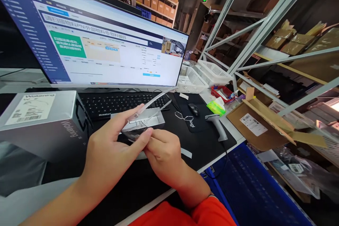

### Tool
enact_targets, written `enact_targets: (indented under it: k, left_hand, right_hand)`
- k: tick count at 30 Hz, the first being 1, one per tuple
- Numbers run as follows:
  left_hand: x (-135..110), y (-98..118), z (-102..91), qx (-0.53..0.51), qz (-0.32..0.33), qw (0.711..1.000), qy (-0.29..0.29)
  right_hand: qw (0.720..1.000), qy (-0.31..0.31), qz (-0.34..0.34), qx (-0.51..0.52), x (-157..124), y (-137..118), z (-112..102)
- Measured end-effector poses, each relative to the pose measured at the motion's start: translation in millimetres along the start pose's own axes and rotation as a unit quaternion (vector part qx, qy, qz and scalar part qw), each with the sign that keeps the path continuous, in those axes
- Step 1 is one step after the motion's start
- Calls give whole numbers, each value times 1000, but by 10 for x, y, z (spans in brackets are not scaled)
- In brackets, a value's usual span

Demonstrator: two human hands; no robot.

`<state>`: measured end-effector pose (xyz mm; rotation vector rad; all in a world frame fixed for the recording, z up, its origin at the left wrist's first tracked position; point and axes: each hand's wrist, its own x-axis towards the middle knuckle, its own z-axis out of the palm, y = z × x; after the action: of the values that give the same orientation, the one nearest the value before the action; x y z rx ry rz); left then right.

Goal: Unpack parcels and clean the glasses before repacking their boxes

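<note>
My left hand (pixel 111 144) is closed round a small dark, shiny item (pixel 134 133) that looks wrapped in clear film; its kind I cannot make out. Pressed against its near end, my right hand (pixel 165 153) has its fingers curled in a pinch, and they hide part of it. A thin pale piece (pixel 153 99), seen almost edge-on, slants up to the right from my left fingertips. Just beyond my hands lies an open small white box (pixel 158 121) on the black desk mat, partly covered by my left hand.
A monitor (pixel 113 42) stands behind a black keyboard (pixel 106 104). At left is a large grey box (pixel 39 127). To the right are eyeglasses (pixel 184 117), a mouse (pixel 194 109), a barcode scanner (pixel 217 127), white baskets (pixel 193 79) and an open carton (pixel 261 123).
</note>
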<state>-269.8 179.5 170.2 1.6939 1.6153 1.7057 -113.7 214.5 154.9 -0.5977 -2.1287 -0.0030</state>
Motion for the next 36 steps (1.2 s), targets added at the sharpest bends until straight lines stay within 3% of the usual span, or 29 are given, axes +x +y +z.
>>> enact_targets:
  k: [5,16,23,29,32,36]
  left_hand:
    - [6,37,-12,1,7,1000,23]
    - [93,-24,-10,5,40,999,-19]
    - [108,42,-47,15,24,998,-53]
    - [115,-136,43,-39,-36,996,-78]
    - [170,-257,78,-63,-62,987,-135]
    - [179,-337,105,37,-45,984,-170]
  right_hand:
    - [1000,2,-6,-17,1,-40,-18]
    - [999,27,-16,-20,47,-76,-47]
    - [999,50,-4,-8,29,-96,-35]
    - [993,69,52,78,33,-61,-29]
    - [965,61,154,204,84,44,-70]
    - [879,91,308,353,151,188,-112]
